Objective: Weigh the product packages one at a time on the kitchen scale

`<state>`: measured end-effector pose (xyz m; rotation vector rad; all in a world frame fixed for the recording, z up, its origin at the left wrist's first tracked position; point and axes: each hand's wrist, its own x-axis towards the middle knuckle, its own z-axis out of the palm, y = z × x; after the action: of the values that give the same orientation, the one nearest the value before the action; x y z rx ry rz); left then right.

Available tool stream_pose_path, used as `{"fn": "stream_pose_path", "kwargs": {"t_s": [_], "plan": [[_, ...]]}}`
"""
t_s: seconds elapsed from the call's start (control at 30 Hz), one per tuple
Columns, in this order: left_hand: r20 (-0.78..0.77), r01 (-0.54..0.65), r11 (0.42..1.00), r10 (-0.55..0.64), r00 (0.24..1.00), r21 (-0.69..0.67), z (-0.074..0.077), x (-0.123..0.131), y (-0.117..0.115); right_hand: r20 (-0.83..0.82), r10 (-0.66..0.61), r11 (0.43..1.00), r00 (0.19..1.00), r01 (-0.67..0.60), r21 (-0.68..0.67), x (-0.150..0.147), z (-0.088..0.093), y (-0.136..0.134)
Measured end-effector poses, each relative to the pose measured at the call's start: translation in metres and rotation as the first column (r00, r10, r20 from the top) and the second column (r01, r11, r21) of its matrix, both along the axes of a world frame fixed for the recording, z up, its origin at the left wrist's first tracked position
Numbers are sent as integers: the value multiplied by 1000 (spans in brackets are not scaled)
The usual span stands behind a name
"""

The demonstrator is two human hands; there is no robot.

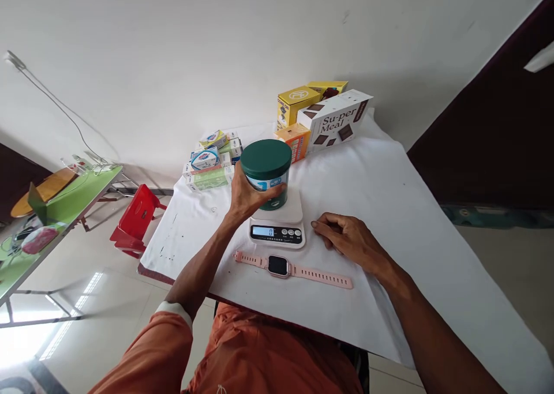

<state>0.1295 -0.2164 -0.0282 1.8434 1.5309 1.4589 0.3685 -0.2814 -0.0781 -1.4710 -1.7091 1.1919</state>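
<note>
My left hand (246, 198) is wrapped round a green tub (265, 157) with a dark green lid and a blue-and-white label. The tub is upright over the platform of a white kitchen scale (292, 209); I cannot tell if its base touches. The lit display (263, 231) reads 0. To the right of the scale, my right hand (344, 235) rests on the white cloth, its fingers loosely curled and nothing visible in them. In front of the scale lies a smartwatch (278, 266) with a pink strap, stretched flat.
Behind the tub on the left are several stacked small boxes (210, 163). Further right stand a white "Su-per Meal" box (335, 120), a yellow box (296, 102) and an orange box (296, 137). A red chair (136, 218) and a green table (82, 195) are on the left.
</note>
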Motion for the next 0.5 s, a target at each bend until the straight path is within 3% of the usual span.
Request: {"fn": "stream_pose_path", "kwargs": {"t_s": [0.1, 0.23, 0.37, 0.5], "plan": [[70, -51, 996, 47, 996, 68, 7, -23, -5, 4, 2, 1000, 1000, -2, 20, 0, -1, -1], [55, -233, 964, 227, 972, 130, 14, -75, -14, 16, 1, 999, 1000, -2, 48, 0, -4, 0], [36, -376, 922, 374, 927, 90, -2, -124, -19, 16, -1, 998, 1000, 0, 65, 0, -9, 2], [17, -455, 890, 455, 890, 28, -25, -151, -16, 9, -1, 998, 1000, 1, 56, 0, -11, 2]]}}
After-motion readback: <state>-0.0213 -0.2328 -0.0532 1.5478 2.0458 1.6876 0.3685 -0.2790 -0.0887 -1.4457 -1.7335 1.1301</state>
